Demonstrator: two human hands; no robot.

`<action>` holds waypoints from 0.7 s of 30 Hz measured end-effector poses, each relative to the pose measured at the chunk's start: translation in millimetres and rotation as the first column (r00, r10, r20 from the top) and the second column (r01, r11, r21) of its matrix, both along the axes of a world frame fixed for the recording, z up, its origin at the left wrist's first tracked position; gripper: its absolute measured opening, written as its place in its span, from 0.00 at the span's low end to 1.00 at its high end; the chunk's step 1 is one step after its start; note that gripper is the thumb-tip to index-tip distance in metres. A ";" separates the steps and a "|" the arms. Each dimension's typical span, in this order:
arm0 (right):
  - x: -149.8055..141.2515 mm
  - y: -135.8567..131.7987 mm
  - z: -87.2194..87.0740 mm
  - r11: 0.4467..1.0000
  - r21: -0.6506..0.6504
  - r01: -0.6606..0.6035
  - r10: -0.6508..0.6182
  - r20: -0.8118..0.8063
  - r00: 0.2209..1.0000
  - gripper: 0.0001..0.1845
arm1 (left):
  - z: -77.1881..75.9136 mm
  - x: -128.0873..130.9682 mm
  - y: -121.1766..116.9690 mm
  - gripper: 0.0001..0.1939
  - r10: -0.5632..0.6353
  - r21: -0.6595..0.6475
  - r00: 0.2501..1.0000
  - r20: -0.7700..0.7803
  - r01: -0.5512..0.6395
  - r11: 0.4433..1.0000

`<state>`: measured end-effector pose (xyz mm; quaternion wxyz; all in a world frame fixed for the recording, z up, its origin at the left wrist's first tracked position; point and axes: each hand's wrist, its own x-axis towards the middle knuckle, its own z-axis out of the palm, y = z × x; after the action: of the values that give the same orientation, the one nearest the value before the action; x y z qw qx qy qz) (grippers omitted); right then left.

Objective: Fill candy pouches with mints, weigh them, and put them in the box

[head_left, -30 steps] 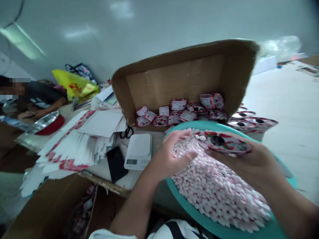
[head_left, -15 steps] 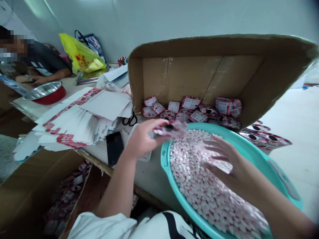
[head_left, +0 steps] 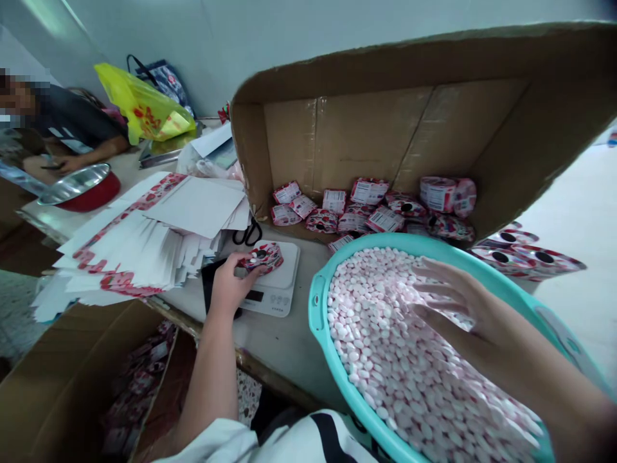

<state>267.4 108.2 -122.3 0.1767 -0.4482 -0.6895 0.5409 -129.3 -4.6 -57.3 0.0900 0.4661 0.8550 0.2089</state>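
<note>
My left hand (head_left: 227, 283) is closed on a red and white printed candy pouch (head_left: 267, 256), thumb and fingers pinching its left end. The pouch is at the plate of a white digital scale (head_left: 282, 299); white candies show at its open end. My right hand (head_left: 465, 305) has its fingers spread over white and pale pink candies (head_left: 376, 347), its fingertips at or just above them. A turquoise basin (head_left: 400, 240) holds these candies. Whether the right palm has any candies under it is hidden.
A cardboard box (head_left: 357, 135) on its side holds several pouches (head_left: 385, 220). More pouches (head_left: 530, 256) lie right of it. Paper sheets (head_left: 193, 206), scissors (head_left: 248, 233) and a phone (head_left: 209, 283) are left. A box (head_left: 72, 366) stands below; a co-worker (head_left: 81, 122) sits beyond a red bowl (head_left: 91, 196).
My left hand has carried the pouch from the basin's edge leftward and down to the scale. The right hand stays over the candies, and the view has shifted slightly.
</note>
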 end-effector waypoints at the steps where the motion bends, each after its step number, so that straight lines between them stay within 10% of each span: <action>1: 0.2 -0.3 -0.9 1.000 -0.008 -0.012 0.012 0.002 1.000 0.34 | -1.4 -0.1 0.0 0.19 -0.027 0.002 0.999 -0.026 0.027 1.000; 7: 0.9 -0.5 0.6 0.998 -0.058 -0.033 0.036 0.054 0.998 0.36 | -5.8 0.6 5.9 0.15 -0.239 0.062 0.964 -0.118 0.247 0.967; 15: 0.5 2.0 3.5 0.998 -0.028 -0.063 0.064 0.037 0.997 0.31 | -4.7 5.4 -1.6 0.10 -0.121 0.244 0.978 -0.168 0.160 0.957; 21: 0.8 2.2 5.5 0.990 -0.055 -0.133 0.138 0.094 0.986 0.27 | -7.5 3.4 -1.2 0.11 -0.301 0.176 0.925 -0.231 0.344 0.922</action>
<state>268.2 110.4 -116.8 0.0949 -0.4303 -0.7128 0.5456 -125.8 -5.8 -64.9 -0.0135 0.6264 0.7434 0.2340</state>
